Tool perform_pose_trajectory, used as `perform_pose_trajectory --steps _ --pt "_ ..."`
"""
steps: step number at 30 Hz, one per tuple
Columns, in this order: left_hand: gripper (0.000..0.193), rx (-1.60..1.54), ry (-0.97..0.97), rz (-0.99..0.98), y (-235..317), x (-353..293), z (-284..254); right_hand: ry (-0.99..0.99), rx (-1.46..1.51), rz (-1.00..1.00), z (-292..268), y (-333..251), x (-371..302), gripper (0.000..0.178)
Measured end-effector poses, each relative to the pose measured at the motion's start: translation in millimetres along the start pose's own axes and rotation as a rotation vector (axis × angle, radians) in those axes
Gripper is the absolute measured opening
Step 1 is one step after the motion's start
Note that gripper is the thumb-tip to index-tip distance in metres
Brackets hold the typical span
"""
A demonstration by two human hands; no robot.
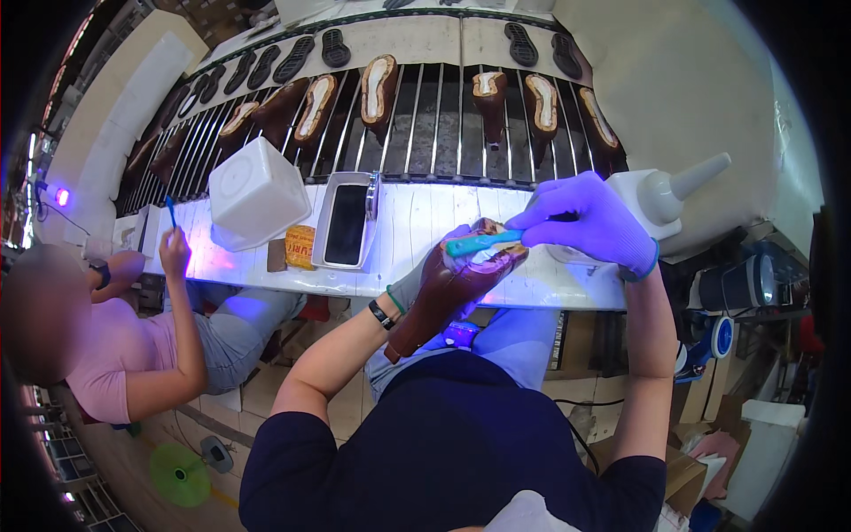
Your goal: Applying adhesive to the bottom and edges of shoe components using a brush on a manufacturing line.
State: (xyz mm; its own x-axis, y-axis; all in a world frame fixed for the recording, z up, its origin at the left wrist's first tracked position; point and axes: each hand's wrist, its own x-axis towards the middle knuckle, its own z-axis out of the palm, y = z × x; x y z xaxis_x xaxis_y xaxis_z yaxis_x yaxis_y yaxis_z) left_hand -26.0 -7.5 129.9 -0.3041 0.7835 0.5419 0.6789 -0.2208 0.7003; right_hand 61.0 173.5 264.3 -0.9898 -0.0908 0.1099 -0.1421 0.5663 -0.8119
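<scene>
My left hand (409, 289), in a pale glove, is wrapped round a brown leather boot upper (452, 288). The boot lies tilted over the front edge of the bench, its pale underside facing up and its shaft pointing toward me. Most of my left fingers are hidden behind it. My right hand (581, 222), in a glove that looks violet under the light, grips a teal brush (483, 243) like a toothbrush. The brush head lies against the underside of the boot, where some white stuff shows.
Several brown boots (378, 93) rest sole-up on a metal bar rack, with black soles (335, 49) behind. A white square container (257, 195), a tray with a dark opening (347, 220) and a white spouted bottle (656, 199) stand on the bench (408, 204). A co-worker (133, 355) sits at left.
</scene>
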Motion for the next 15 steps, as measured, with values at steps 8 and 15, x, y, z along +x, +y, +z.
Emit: perform_pose_trajectory --steps 8,15 --pt "0.049 -0.144 -0.002 -0.352 -51 -35 18 -0.085 0.042 -0.011 -3 7 7 0.022" --pt "0.046 -0.011 0.162 -0.234 -1 -11 -19 0.059 0.175 0.197 -10 30 -31 0.018"
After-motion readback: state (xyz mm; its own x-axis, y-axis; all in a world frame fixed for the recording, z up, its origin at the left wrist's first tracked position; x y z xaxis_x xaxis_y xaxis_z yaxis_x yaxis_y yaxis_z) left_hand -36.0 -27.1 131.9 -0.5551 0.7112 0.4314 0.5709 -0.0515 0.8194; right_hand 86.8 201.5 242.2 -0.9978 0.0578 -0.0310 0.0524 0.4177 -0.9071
